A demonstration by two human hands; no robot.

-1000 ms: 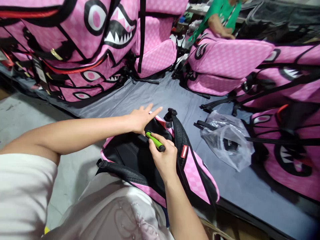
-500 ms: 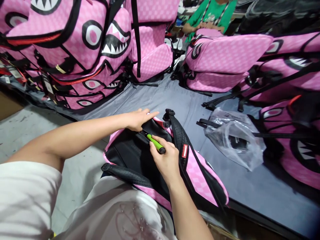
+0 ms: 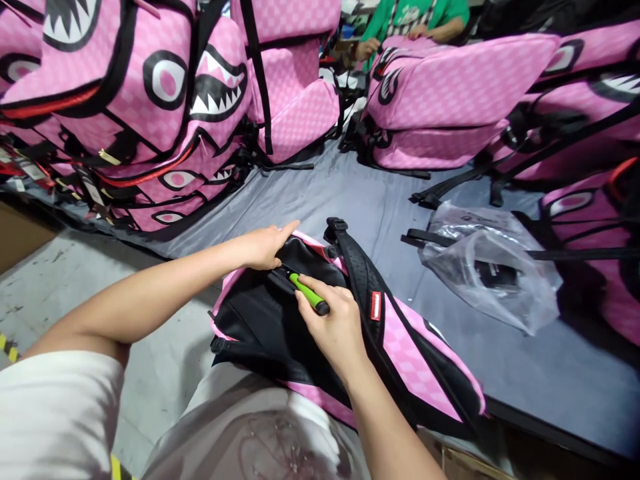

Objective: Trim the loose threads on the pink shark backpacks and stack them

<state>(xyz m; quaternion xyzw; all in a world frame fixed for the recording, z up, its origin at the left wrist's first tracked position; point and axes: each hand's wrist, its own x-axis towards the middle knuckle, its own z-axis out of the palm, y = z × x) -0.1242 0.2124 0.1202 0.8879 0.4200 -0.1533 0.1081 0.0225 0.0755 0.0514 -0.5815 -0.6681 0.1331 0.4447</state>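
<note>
R hand [image 3: 334,319] w/ fingers wrapped round green tool [image 3: 309,293], over black back of pink backpack [image 3: 240,317].

Tool's far end pts at L hand [image 3: 263,249] (tip too small to make out), whose thumb is just beside it, at bag's top edge; can't tell if L fingers pinch fabric. Backpack lies straps up at near edge of gray surface [image 3: 310,207], close to person's pale top [image 3: 235,417]. Strap [image 3: 357,267] w/ red label [image 3: 375,306] runs R of hands. Further R: clear plastic bag [image 3: 493,243] w/ black item [image 3: 495,274] inside. Behind: pink shark-face bags [image 3: 165,87] piled L, pink bags [image 3: 455,87] R, co-worker [image 3: 453,15] in green beyond.
</note>
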